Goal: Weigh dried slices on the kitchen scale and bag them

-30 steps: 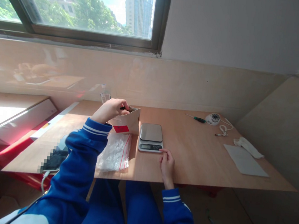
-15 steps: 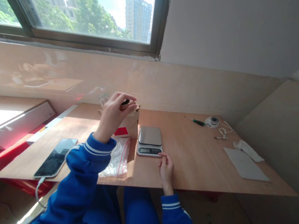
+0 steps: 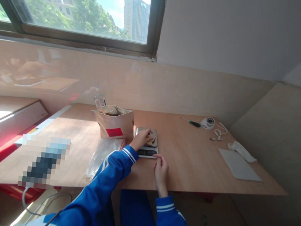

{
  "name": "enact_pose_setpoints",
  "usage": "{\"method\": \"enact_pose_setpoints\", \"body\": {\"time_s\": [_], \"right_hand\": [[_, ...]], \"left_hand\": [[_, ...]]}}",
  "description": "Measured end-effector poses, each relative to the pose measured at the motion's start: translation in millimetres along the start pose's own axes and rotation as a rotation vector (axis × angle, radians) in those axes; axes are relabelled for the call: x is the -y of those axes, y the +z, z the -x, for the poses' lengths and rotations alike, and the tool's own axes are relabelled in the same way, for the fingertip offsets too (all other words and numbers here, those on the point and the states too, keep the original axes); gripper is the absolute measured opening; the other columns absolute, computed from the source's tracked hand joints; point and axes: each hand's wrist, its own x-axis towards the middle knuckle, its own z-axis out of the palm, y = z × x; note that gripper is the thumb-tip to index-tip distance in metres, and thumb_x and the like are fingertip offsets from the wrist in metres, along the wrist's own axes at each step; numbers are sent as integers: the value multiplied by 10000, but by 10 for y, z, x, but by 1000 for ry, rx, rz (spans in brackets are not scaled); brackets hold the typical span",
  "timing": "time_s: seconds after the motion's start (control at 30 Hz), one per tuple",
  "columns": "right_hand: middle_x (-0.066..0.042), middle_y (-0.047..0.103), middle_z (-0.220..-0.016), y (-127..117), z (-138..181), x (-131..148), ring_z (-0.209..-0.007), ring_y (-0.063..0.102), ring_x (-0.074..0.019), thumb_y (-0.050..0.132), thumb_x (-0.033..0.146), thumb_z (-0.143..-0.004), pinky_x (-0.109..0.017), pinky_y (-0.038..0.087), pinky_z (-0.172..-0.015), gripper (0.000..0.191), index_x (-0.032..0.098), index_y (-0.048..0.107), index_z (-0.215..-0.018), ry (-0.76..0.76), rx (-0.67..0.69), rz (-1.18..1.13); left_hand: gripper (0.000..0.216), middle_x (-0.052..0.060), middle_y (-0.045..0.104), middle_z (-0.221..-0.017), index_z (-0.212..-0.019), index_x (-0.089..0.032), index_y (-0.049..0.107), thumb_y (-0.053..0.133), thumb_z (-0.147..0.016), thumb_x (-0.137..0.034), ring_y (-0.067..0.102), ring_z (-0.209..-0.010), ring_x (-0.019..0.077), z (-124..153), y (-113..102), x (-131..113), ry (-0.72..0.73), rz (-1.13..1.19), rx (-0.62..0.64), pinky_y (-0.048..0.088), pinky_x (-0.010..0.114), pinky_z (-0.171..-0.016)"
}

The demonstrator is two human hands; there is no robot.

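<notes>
My left hand is over the steel plate of a digital kitchen scale, its fingers bent down and closed around small tan and dark dried-looking pieces. Their exact kind is too small to tell, and the hand hides part of the plate. At the front right corner of the scale, my right hand stretches its index finger to the button panel and holds nothing. Left of the scale stands an open kraft paper bag with a red label. In front of it lies a clear zip bag, partly under my left sleeve.
A blurred-out phone with a cable lies at the table's left. Behind the paper bag stands a clear bottle. To the right are a screwdriver, a white dome camera, its cable, a white cloth and a white sheet.
My left hand has come down and right from above the paper bag to the scale plate, with small pieces now there. My right hand keeps its finger at the scale's panel.
</notes>
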Motion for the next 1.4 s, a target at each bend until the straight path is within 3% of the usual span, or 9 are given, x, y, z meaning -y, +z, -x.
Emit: {"method": "enact_pose_setpoints", "body": {"time_s": [0.17,0.37,0.53,0.67,0.73,0.83,0.97,1.13,1.4], "right_hand": [[62,398,-477,-3,-5,-20,-410,358,-107,410,348,-846,-207,268,-408,271,172,615,-855,-9,4,-2],[63,399,-477,-6,-27,-48,-415,371,-110,406,339,-850,-210,277,-417,269,175,620,-855,-24,3,30],[60,414,-490,-11,-23,-48,-422,381,-110,401,330,-852,-212,286,-424,268,178,621,-856,-34,7,46],[63,410,-482,-13,-3,-17,-410,380,-109,407,346,-854,-214,283,-417,272,179,622,-852,-19,-5,40],[60,412,-484,-16,10,-2,-414,381,-109,407,347,-854,-212,276,-414,269,180,618,-841,-14,-3,28],[54,418,-498,-21,23,7,-429,380,-110,395,341,-857,-207,270,-412,273,180,616,-839,-11,12,28],[57,411,-495,-27,18,-8,-421,362,-109,398,352,-857,-208,255,-405,278,180,616,-846,-10,25,34],[60,408,-492,-25,11,-9,-417,370,-113,406,351,-848,-214,267,-408,276,178,621,-846,-24,19,43],[58,425,-498,-25,24,46,-429,391,-108,416,336,-835,-208,293,-415,258,180,621,-834,0,26,13]], "left_hand": [[229,106,559,-1057,-1025,-161,553,571,-804,-215,567,-964,211,-96,-7,112,-35,-84,-96,447,361,-876],[158,109,558,-966,-929,-140,551,577,-807,-237,561,-993,239,-209,14,210,-90,-131,-158,429,415,-918],[155,120,582,-978,-956,-151,550,492,-867,-263,569,-992,242,-127,-89,27,-56,-123,-202,449,433,-896],[191,81,598,-1010,-987,-206,566,396,-912,-247,571,-991,191,22,-420,-430,90,-97,-229,464,353,-875],[213,70,593,-1006,-1000,-203,563,371,-919,-244,567,-971,178,102,-689,-677,223,-142,-399,453,321,-863],[209,72,591,-909,-909,-181,571,363,-891,-202,564,-896,193,191,-1128,-893,98,-353,-639,435,321,-826],[271,74,605,-712,-715,-174,589,375,-868,-237,575,-738,215,246,-1523,-871,-196,-650,-321,400,299,-659],[359,64,577,-571,-592,-166,610,404,-850,-308,528,-609,174,190,-1695,-854,-257,-737,-86,342,269,-585],[255,18,670,-737,-835,-199,729,512,-734,-285,565,-671,154,14,-1931,-940,-389,-625,267,385,224,-592]]}}
